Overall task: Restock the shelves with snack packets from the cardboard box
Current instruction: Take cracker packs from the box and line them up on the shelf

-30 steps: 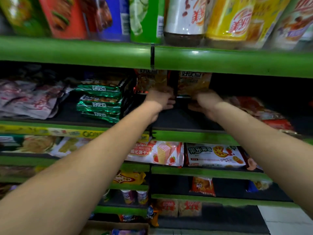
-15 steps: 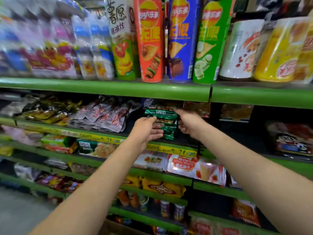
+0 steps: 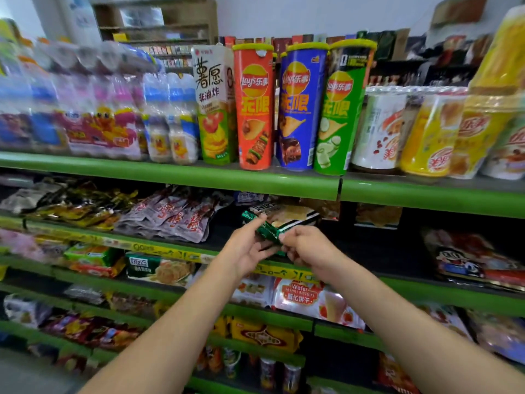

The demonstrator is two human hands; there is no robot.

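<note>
**Green packet held at the second shelf, not yet set down**

Head view: just below the middle of the frame both hands meet on one green snack packet (image 3: 265,230). The left hand (image 3: 250,248) has its fingers curled under the packet's near end with the thumb on top; the right hand (image 3: 308,247) pinches the other end between curled fingers. The packet is tilted, its far end lying against a pale packet with a dark stripe (image 3: 289,218) that already sits on the second shelf (image 3: 176,253). The cardboard box is not in view.

By my reading the step in hand is placing: the packet is at the shelf but neither hand has let go. The next move likely calls for levelling it and sliding it back onto or beside the pale packet, then releasing.

Edges and room: the green lip of the top shelf (image 3: 199,177) runs close above the hands, so there is little headroom for lifting. To the left in the frame, a heap of silver-and-red pouches (image 3: 173,220) lies near the packet. To the right, the dark shelf floor looks bare as far as a cartoon-printed packet (image 3: 466,260) at the right edge, which gives the freer side for moving.
</note>
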